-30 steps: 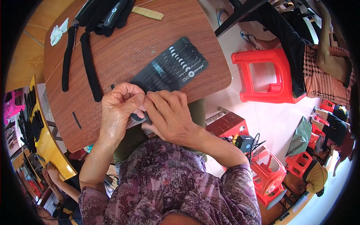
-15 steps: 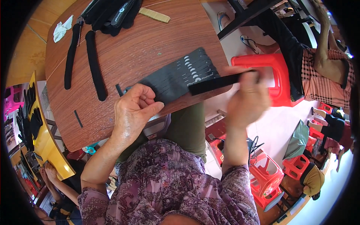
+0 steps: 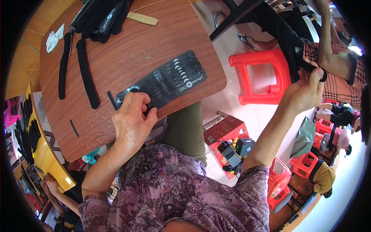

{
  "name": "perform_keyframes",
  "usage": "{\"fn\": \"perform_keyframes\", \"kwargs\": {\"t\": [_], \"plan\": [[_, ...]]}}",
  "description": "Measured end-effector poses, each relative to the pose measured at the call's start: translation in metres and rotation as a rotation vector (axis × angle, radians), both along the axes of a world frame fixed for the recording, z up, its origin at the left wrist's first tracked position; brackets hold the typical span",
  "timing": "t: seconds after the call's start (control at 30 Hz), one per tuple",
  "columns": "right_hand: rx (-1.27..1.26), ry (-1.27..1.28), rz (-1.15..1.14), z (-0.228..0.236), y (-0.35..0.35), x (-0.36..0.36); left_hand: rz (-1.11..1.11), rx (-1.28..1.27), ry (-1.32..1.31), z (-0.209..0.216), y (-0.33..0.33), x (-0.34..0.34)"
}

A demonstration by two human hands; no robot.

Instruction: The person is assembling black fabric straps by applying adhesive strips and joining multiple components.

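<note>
A black sheet of pre-cut strips [image 3: 166, 81] lies flat on the brown wooden table [image 3: 127, 50], near its front edge. My left hand [image 3: 133, 120] presses down on the sheet's near left end, fingers curled over it. Far out to the right, beyond the table, my right hand [image 3: 305, 91] is raised with its fingers pinched on a thin black strip [image 3: 309, 71]. That strip is held up against the hand of another person in a plaid shirt [image 3: 340, 62]. How much of the strip extends past my fingers is hard to make out.
Two long black straps [image 3: 87, 73] and a black bundle [image 3: 102, 17] lie at the table's far left, with a white tissue [image 3: 54, 36] and a tan piece [image 3: 143, 18]. A red plastic stool [image 3: 262, 75] and a red box [image 3: 228, 131] stand on the floor to the right.
My right hand left the sheet with a black strip and swung out right to the other person. My left hand stayed pressing on the sheet, which now lies flat.
</note>
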State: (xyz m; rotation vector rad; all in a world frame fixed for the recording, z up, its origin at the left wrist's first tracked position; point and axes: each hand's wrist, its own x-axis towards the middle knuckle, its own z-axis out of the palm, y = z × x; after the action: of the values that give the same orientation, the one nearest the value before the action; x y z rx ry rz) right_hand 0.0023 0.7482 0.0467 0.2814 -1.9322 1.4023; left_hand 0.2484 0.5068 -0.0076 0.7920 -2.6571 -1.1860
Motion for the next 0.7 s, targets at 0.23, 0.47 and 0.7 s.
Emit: {"fn": "perform_keyframes", "kwargs": {"t": [0.23,0.47,0.7], "plan": [[0.597,0.362,0.711,-0.042,-0.071,0.123,-0.085,0.576,0.181,0.030,0.003,0.011],[0.519,0.232,0.888,-0.057,-0.088,0.178,0.136,1.224,0.127,0.032,0.012,0.001],[0.531,0.035,0.803,-0.040,-0.074,0.118,-0.018,0.933,0.218,0.005,-0.005,0.002]]}}
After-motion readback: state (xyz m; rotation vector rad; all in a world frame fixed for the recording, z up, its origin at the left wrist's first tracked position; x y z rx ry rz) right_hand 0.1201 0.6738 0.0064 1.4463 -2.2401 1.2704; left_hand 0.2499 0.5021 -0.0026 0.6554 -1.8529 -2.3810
